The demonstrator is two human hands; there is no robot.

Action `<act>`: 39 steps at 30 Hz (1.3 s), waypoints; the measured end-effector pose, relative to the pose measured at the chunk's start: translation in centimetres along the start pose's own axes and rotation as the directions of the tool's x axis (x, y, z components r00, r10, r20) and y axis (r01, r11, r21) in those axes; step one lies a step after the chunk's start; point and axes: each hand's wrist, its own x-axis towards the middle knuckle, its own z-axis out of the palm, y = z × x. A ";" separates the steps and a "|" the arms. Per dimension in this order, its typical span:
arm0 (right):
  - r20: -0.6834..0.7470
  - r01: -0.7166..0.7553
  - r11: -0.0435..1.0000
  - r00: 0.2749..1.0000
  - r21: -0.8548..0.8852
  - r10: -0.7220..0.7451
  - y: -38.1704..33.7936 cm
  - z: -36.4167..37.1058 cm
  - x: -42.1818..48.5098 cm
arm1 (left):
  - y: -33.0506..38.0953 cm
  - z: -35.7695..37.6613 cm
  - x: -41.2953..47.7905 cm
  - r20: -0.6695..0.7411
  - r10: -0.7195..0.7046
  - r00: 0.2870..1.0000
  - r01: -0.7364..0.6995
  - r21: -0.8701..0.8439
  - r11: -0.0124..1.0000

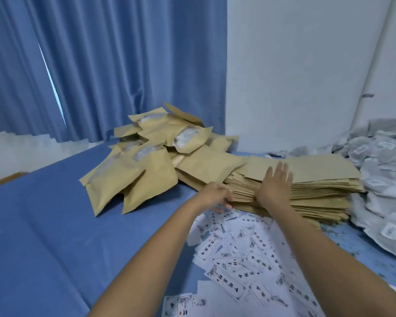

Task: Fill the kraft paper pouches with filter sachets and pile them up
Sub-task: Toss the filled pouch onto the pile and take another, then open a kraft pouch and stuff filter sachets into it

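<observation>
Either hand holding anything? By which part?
Right hand lies flat on top of the empty pouch stack, gripping nothing. Left hand curls at the stack's left edge, but it is blurred, so a grip cannot be told.

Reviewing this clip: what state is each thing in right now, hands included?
Pouch stack: flat, apparently empty, neatly layered.
Filled pouches: bulging, in a loose pile left of the stack.
Sachets: heaped loose at the right.
Labels: scattered in front.
Right hand: flat, pressing on the stack.
Left hand: fingers curled at the stack's corner; grip unclear.
Curtain: drawn, with a narrow gap.
</observation>
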 end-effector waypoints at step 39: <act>0.628 -0.588 -0.366 0.778 0.721 -0.012 18.6 -5.0 -13.2 | 0.5 25.2 -0.3 0.154 0.145 0.977 -0.179 0.234 0.956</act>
